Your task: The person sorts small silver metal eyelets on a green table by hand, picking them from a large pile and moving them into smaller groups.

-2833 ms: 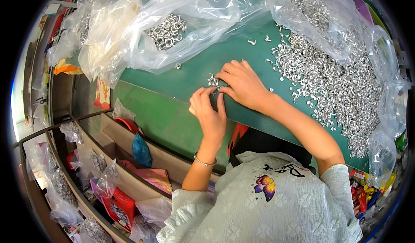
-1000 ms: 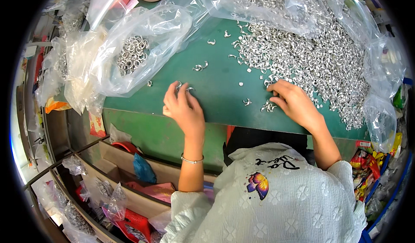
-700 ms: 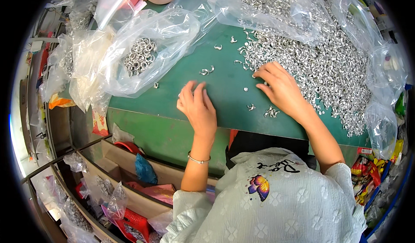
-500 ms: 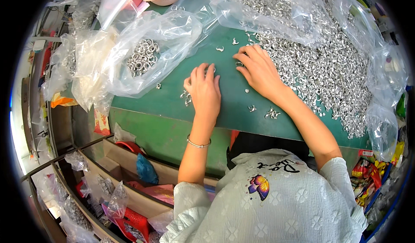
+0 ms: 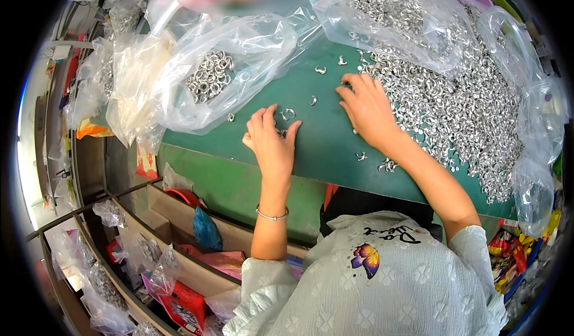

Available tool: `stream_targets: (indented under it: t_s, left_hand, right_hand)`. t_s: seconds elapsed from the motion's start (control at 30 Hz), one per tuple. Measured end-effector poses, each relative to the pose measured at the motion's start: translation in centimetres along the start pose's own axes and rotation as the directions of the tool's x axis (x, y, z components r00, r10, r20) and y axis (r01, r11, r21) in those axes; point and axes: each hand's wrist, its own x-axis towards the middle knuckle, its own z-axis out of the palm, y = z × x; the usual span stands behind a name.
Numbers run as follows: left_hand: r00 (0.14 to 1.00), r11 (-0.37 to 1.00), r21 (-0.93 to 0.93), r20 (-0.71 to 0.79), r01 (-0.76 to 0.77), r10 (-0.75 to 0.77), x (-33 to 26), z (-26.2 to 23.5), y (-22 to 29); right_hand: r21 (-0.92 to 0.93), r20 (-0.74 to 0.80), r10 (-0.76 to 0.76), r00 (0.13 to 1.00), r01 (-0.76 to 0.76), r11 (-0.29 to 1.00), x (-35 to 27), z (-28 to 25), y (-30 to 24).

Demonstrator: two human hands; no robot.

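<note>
My left hand point(image 5: 270, 141) is low over the green tabletop point(image 5: 326, 147), its fingers apart and the thumb out to the side. Between that thumb and the fingers lie small silver metal pieces, partly hidden by the hand. Just beyond the thumb is a curved silver piece point(image 5: 289, 114). My right hand point(image 5: 372, 112) rests beside the large heap of silver pieces point(image 5: 445, 100), fingers loosely bent and apart with nothing visible in them. Another curved piece point(image 5: 313, 100) lies between my hands. A clear plastic bag point(image 5: 251, 52) with silver rings point(image 5: 209, 76) inside lies to the left.
A clear plastic sheet point(image 5: 418, 49) partly covers the heap. Loose pieces point(image 5: 387, 165) lie near the table's front edge. Below left stand open wooden compartments point(image 5: 167, 216) with bags and a red container point(image 5: 185, 306). Colourful packets point(image 5: 508, 246) are at the lower right.
My left hand has moved left and nearer, over the loose pieces there. Curved pieces now show on the table between my hands. The whole view has shifted slightly.
</note>
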Motion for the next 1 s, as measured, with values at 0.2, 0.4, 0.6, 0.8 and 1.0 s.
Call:
stream_targets:
  t_s: [0.2, 0.4, 0.6, 0.8, 1.0]
  left_hand:
    - [0.998, 0.997, -0.044, -0.008, -0.058, 0.058, 0.1, 0.1, -0.8]
    - [0.999, 0.996, -0.072, 0.023, -0.043, 0.045, 0.7, -0.5, -0.3]
    - [0.966, 0.941, -0.287, 0.128, -0.180, 0.224, -3.1, -0.6, 4.7]
    - [0.932, 0.896, -0.408, 0.224, -0.174, 0.284, -7.0, 1.7, 6.7]
    - [0.927, 0.880, -0.452, 0.249, -0.146, 0.282, -7.6, 1.4, 7.1]
  right_hand:
    - [0.157, 0.020, -0.028, 0.999, 0.025, 0.987, 0.8, 0.3, -0.6]
    - [0.127, -0.051, 0.042, 0.998, -0.035, 0.991, 0.5, -1.1, 1.5]
    - [0.292, 0.035, -0.044, 0.998, 0.032, 0.956, -1.3, -2.3, 0.8]
    - [0.346, 0.165, 0.131, 0.978, -0.181, 0.921, -5.2, -7.0, 1.7]
    - [0.284, 0.306, 0.216, 0.927, -0.305, 0.909, -9.0, -9.5, 1.0]
